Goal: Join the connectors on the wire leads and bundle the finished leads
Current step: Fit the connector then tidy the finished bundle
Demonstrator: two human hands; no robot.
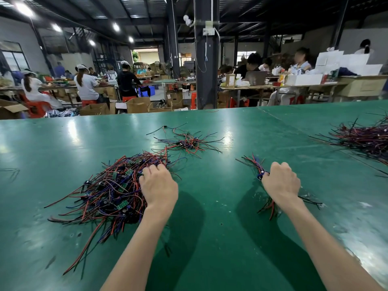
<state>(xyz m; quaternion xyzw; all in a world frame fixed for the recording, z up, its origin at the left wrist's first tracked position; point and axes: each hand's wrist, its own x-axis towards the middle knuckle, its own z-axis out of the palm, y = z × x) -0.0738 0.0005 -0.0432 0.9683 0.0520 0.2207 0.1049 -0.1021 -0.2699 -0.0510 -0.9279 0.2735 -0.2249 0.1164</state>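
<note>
Four lots of wire on one glossy green table [63,143]

The left grip [158,186] (a bare hand, palm down) lies on the near right edge of a big tangled heap of red, black and blue wire leads [105,192]. Several of these leads carry small green circuit boards [122,205] and black connectors. The fingers bend down into the wires; whether they pinch one cannot be told. The right grip [281,181] is clamped as a fist round a slim bundle of red, black and blue leads [255,164]. The bundle's ends fan out beyond the knuckles and behind the wrist, low over the table. Farther back, between the two grips, lies a small scatter of leads [189,142], joined to the heap by only a few strands. A dense dark pile of leads [365,137] sits at the far right edge. Other people work at tables in the hall behind.
</note>
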